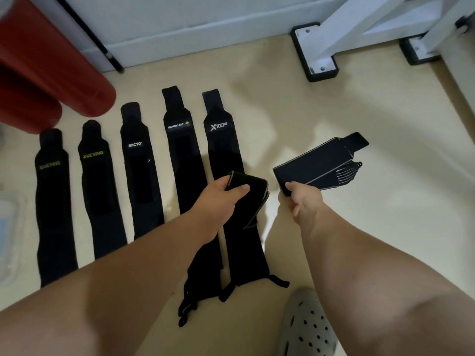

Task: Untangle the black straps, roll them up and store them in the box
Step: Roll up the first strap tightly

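Both my forearms reach forward over the floor (pixel 398 188). My left hand (pixel 226 195) pinches the folded strap (pixel 250 187), thumb on top, directly over the XTEP strap (pixel 223 142). Right of the XTEP strap, my right hand (pixel 305 201) clamps the near end of the grey-edged strap (pixel 321 158), which points away from me.

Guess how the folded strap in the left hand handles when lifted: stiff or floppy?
Probably floppy: the folded strap bends over and droops below the left hand. Likely light, since a thumb pinch holds it. Flat webbing, so unlikely to roll.
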